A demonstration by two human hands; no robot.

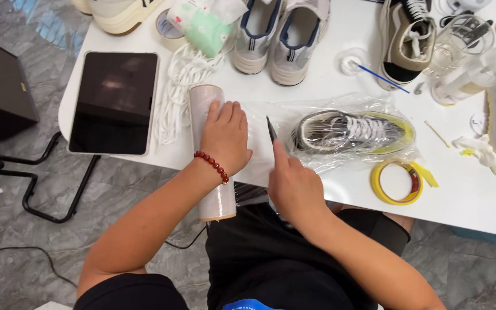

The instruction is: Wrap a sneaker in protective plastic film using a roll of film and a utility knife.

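The film roll (210, 152) lies across the near edge of the white worktop (466, 189), its near end overhanging toward the person's lap. A sheet of clear film (259, 143) runs from it to the right and covers a shoe (348, 132) already wrapped in it. The left hand (225, 138), a red bead bracelet (212, 165) at its wrist, lies flat and open on the roll and pins it down. The right hand (294, 186) is closed around a thin dark blade (271, 129), whose tip rests on the film between roll and shoe.

To cut cleanly, it seems best to keep the film taut by holding the roll firm, and to draw the blade in one straight line clear of the left fingers and the shoe.

Just right of the shoe lies a yellow tape ring (396, 182). A dark tablet (113, 103) lies to the left, with white laces (182, 86) between it and the roll. More sneakers (279, 34) stand at the far edge.
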